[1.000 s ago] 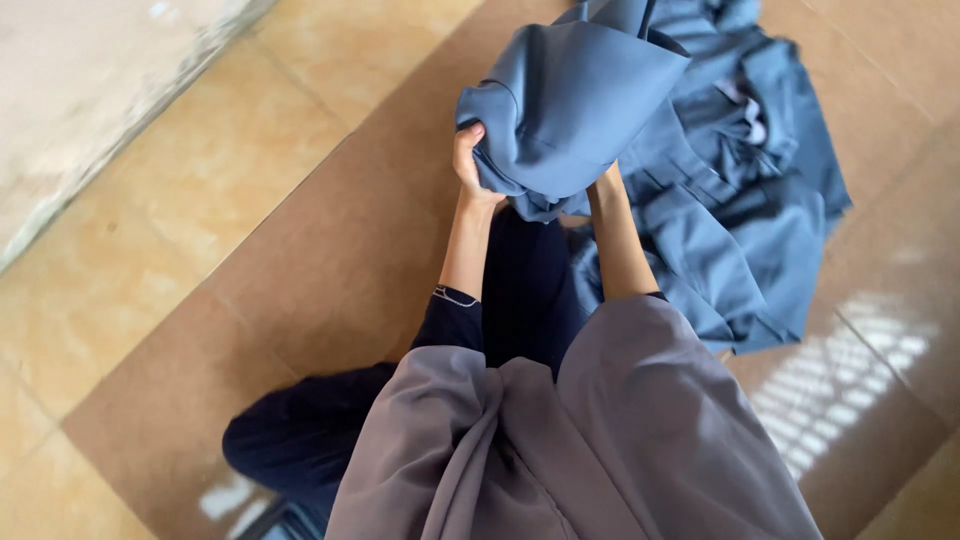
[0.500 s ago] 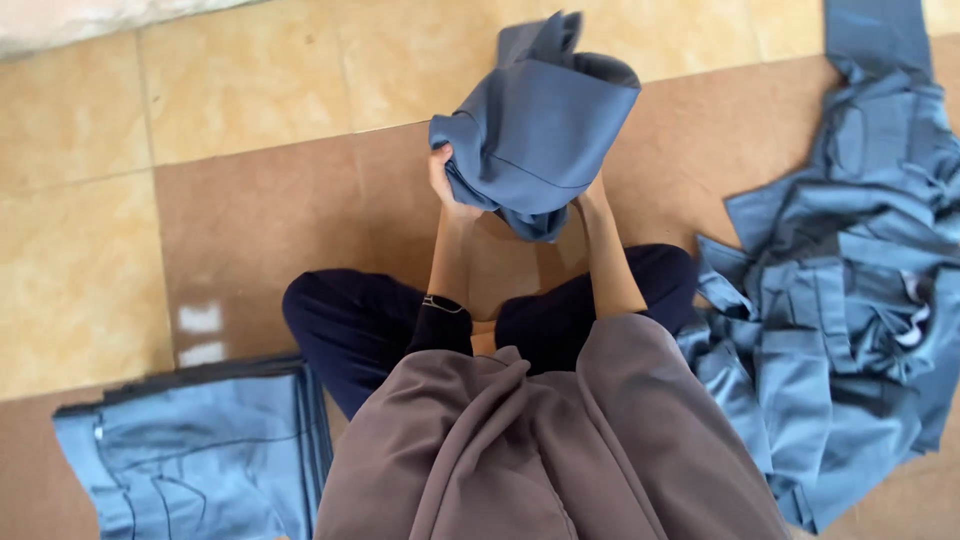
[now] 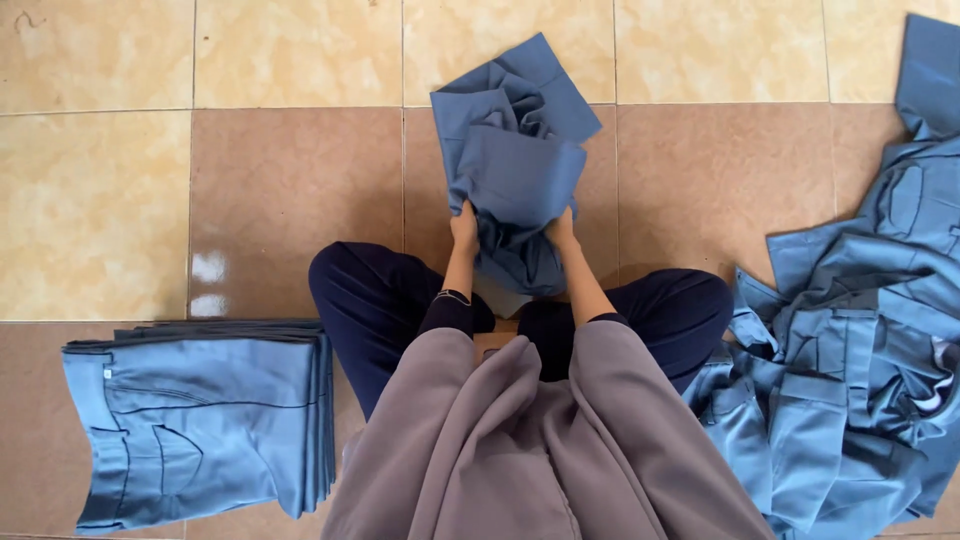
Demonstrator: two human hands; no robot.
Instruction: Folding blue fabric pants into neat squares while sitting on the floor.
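Both hands — left hand (image 3: 464,222), right hand (image 3: 561,228) — clutch the blue garment (image 3: 515,160) bunched above them.

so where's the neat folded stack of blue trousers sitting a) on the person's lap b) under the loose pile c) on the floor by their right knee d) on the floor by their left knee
d, the folded stack lies flat on the tiled floor beside the person's left knee, while the loose pile is heaped on their right and both hands, left hand and right hand, grip a crumpled blue garment out in front.
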